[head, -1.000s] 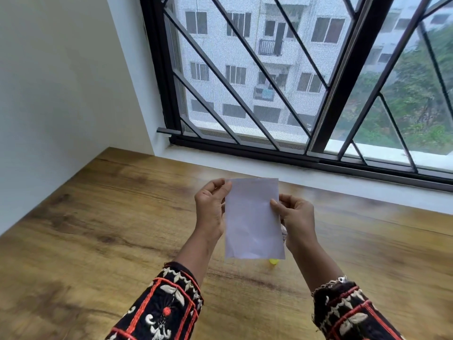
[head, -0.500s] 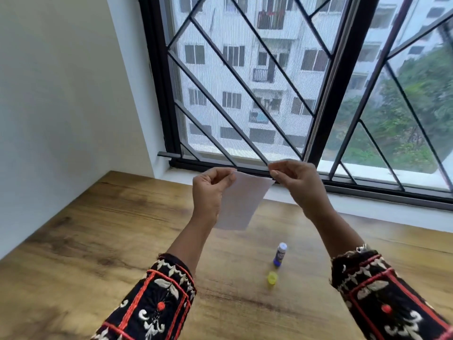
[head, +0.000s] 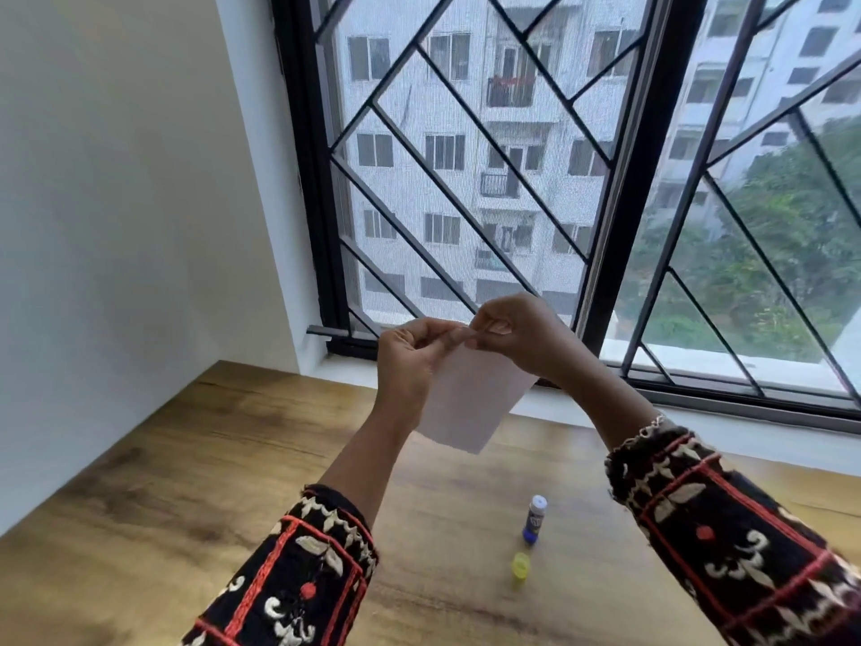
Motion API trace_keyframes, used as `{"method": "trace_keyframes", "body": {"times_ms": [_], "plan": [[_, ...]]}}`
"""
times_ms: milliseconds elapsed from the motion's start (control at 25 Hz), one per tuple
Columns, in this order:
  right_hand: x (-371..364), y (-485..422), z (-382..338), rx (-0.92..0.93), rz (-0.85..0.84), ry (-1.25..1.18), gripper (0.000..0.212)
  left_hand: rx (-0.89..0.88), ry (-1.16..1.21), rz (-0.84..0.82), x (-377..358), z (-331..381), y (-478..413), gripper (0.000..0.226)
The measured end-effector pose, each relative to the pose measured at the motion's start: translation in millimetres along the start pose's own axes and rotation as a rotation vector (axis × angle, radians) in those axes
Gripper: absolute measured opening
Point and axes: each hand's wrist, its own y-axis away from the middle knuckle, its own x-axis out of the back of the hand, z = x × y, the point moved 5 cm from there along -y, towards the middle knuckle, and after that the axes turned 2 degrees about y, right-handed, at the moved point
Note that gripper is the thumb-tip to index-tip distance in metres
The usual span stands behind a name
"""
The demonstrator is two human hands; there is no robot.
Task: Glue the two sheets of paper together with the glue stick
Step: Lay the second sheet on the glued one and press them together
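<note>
A white paper [head: 470, 403] hangs in the air above the wooden table [head: 195, 463], tilted, with its lower corner pointing down. My left hand [head: 414, 361] and my right hand [head: 517, 333] both pinch its top edge, fingertips close together. I cannot tell whether it is one sheet or two held together. The glue stick [head: 534, 517], blue with a white top, stands uncapped on the table below my right forearm. Its yellow cap [head: 520, 567] lies just in front of it.
A window with black diagonal bars [head: 466, 179] and a white sill [head: 699, 421] run along the far edge of the table. A white wall [head: 116, 226] closes the left side. Patterned sleeves cover both forearms.
My hands have lifted the paper higher and drawn together at its top edge. The view has tilted upward, and the glue stick and cap are now uncovered on the table.
</note>
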Motion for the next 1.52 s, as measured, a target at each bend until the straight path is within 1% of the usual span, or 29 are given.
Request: {"method": "trace_keyframes", "body": {"times_ms": [160,280,400,520,600,720,800,960,1120,1160,1200,1240,1280,1320,1360,1440,1520], "plan": [[5.1,0.5,-5.1,0.021,-0.034,-0.009,0.009,-0.071,-0.033,-0.003,-5.2,9.5,2.8,0.004],[10.0,-0.6,-8.0,0.036,-0.021,0.034,0.012,-0.089,-0.057,0.026,-8.9,13.6,1.3,0.014],[16.4,-0.3,-6.3,0.025,-0.016,-0.01,0.013,-0.104,-0.052,0.059,-15.1,16.1,2.3,0.021],[25.7,4.3,1.1,0.007,-0.002,-0.015,0.011,-0.107,-0.028,0.125,-14.1,18.8,1.5,0.025],[31.8,8.1,8.5,-0.015,0.001,-0.037,0.01,-0.115,-0.01,0.138,-12.8,21.2,-0.4,0.026],[40.6,12.5,19.8,-0.049,0.014,-0.087,0.011,-0.119,0.04,0.16,-11.9,24.4,-1.1,0.033],[46.3,15.8,25.6,-0.053,0.037,-0.125,0.009,-0.121,0.061,0.174,-10.4,23.6,-2.0,0.034],[53.0,24.5,37.0,-0.068,0.093,-0.264,0.009,-0.119,0.08,0.213,-7.0,19.7,-1.8,0.032],[50.8,30.5,43.1,-0.108,0.155,-0.377,0.006,-0.059,0.143,0.244,-6.3,14.5,3.2,0.027],[49.7,31.3,43.6,-0.113,0.162,-0.383,0.007,-0.107,0.058,0.267,-4.4,17.9,5.5,0.021],[48.7,31.8,43.3,-0.114,0.165,-0.38,0.007,-0.216,-0.124,0.29,-3.2,26.2,8.0,0.013],[48.0,32.3,41.8,-0.111,0.161,-0.367,0.007,-0.369,-0.35,0.285,-6.7,38.4,11.8,0.005],[47.7,32.3,39.2,-0.104,0.154,-0.344,0.007,-0.525,-0.551,0.254,-15.7,50.6,15.5,0.007],[47.1,31.7,35.8,-0.092,0.14,-0.316,0.007,-0.629,-0.679,0.183,-28.0,58.9,16.7,0.011],[46.1,30.8,31.6,-0.077,0.125,-0.291,0.007,-0.658,-0.751,0.083,-41.2,64.1,15.2,0.013],[43.9,30.1,22.1,-0.033,0.113,-0.252,0.006,-0.636,-0.853,-0.093,-64.0,69.5,12.1,0.011],[43.1,30.3,16.3,0.001,0.128,-0.202,0.005,-0.572,-0.902,-0.199,-73.1,68.3,6.4,0.008]]}}
